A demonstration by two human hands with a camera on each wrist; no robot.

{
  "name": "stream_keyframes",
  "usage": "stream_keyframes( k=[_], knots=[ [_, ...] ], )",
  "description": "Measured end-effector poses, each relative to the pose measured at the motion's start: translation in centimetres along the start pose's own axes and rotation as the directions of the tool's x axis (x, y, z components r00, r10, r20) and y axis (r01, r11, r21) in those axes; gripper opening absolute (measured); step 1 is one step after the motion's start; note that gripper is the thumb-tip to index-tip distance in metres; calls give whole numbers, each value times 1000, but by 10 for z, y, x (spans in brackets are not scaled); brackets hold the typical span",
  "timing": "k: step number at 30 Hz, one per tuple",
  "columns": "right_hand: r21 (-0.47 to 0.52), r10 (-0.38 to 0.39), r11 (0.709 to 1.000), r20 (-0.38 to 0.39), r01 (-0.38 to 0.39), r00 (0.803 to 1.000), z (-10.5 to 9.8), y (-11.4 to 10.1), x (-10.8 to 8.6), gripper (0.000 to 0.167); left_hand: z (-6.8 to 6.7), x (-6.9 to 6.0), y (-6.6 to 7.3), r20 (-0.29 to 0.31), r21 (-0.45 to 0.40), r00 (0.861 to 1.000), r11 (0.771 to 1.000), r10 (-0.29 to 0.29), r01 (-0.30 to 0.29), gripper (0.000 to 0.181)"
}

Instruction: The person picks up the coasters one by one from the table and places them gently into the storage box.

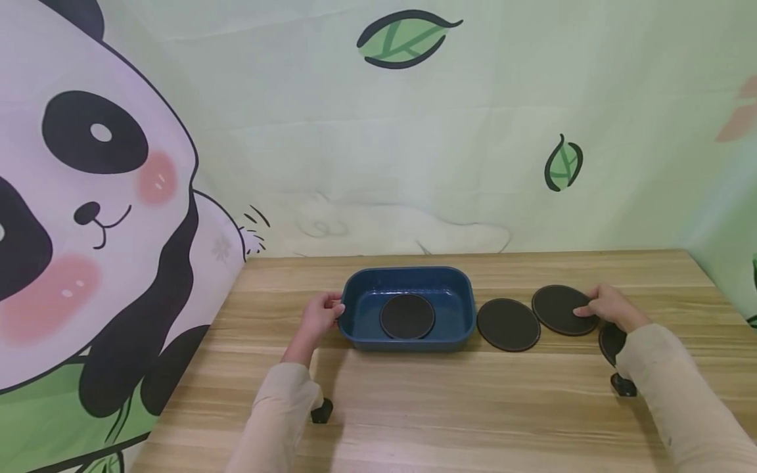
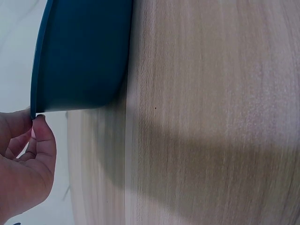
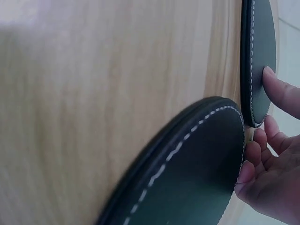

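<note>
**While the left hand (image 1: 318, 316) holds the blue dish (image 1: 452, 318), raise the black disc (image 1: 556, 307) level**

Left fingers pinch the dish's rim at 9 o'clock. Right hand (image 1: 612, 307) grips the disc's edge, fingers nearly closed, thumb on top, at the dish's 3 o'clock, beyond a second disc (image 1: 508, 325); avoid dragging it. Disc: round, no long axis, broad face upward. Dish long axis: 9-to-3 o'clock.

rightmost black disc (image 1: 611, 341) partly hidden behind right hand (image 1: 616, 307) and sleeve (image 1: 668, 374), pinched disc (image 3: 263, 35) cut off by the right-wrist view's top edge, blue tray (image 2: 86, 51) cropped by left-wrist view's top edge
</note>
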State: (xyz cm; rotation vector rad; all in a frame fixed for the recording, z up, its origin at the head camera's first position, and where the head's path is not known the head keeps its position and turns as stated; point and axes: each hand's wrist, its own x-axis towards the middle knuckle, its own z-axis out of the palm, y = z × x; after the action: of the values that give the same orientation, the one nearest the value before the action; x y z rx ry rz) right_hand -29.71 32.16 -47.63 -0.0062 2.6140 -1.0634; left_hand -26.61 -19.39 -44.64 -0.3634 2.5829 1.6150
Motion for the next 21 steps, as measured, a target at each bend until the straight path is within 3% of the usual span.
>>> stream_keyframes(
  k=[4, 12, 21],
  knots=[
    [6, -7, 1000, 15, 7, 1000, -1, -2, 1, 19, 0, 1, -1, 6, 2, 1000, 1000, 4, -4, 32],
    [37, -2, 999, -45, 4, 999, -2, -8, -7, 45, 0, -1, 0, 1, -8, 1000, 1000, 0, 0, 31],
    [184, 50, 982, -11, -47, 999, -11, -11, -10, 41, 1, -2, 2, 4, -9, 1000, 1000, -5, 5, 31]
  ],
)
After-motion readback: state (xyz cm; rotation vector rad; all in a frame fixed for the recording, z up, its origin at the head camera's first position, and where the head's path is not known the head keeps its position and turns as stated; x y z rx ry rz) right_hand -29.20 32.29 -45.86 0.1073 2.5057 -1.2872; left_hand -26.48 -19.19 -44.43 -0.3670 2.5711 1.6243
